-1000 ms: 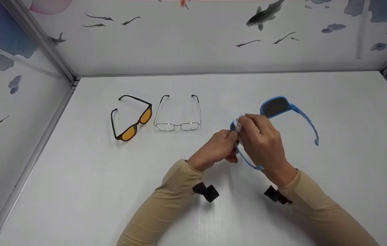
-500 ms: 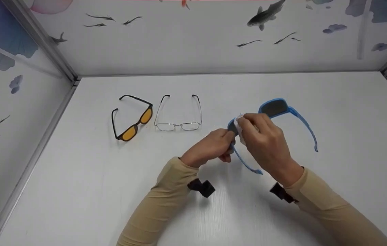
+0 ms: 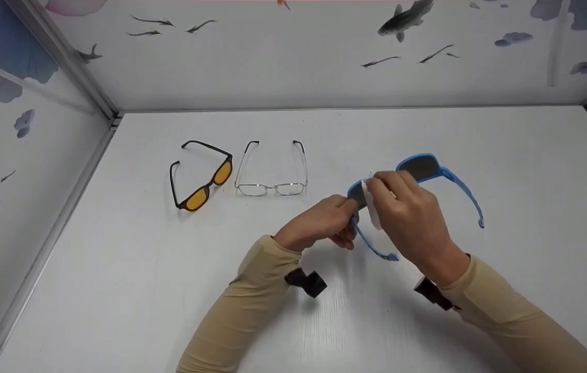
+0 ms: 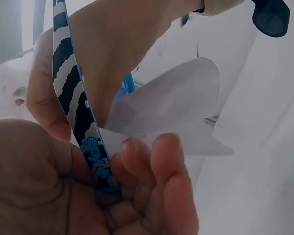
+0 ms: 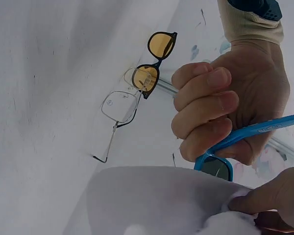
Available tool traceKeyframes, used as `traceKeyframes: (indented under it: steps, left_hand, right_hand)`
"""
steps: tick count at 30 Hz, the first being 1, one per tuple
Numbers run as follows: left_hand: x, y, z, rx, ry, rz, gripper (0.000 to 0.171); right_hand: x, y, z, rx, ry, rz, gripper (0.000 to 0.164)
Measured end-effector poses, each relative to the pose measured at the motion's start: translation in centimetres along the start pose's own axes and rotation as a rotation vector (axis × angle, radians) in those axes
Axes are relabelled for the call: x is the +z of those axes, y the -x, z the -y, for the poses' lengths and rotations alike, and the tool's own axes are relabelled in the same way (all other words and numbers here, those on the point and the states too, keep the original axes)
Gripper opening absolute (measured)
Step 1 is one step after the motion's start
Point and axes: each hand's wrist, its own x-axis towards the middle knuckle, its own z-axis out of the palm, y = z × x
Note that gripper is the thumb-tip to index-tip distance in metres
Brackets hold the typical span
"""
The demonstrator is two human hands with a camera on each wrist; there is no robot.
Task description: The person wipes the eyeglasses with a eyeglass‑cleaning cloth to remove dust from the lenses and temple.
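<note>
A pair of blue sunglasses (image 3: 420, 167) with dark lenses is held up off the table, its temples unfolded. My left hand (image 3: 322, 223) pinches the frame at its left end, beside the hinge. The temple (image 4: 73, 73) on that side carries a black-and-white striped pattern and runs past the palm in the left wrist view. My right hand (image 3: 410, 217) pinches a white cloth (image 3: 372, 207) against the left lens (image 3: 356, 194). In the right wrist view the cloth (image 5: 147, 200) hangs below the frame and hides part of that lens.
Black-framed glasses with orange lenses (image 3: 196, 199) lie unfolded on the white table (image 3: 133, 290). Beside them rest thin metal-framed clear glasses (image 3: 271, 189). Walls with printed fish (image 3: 405, 20) border the table at the back and left.
My right hand has shifted slightly right and down with the cloth, uncovering more of the left lens. My left hand has drawn a little left, and the sunglasses have tilted slightly.
</note>
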Motion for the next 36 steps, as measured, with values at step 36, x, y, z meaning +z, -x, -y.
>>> traceKeyframes:
  steps: [36]
  left_hand:
    - [0.3, -0.3, 0.1, 0.005, 0.015, -0.01, 0.041]
  right_hand:
    - [1.4, 1.1, -0.4, 0.036, -0.142, -0.154, 0.024]
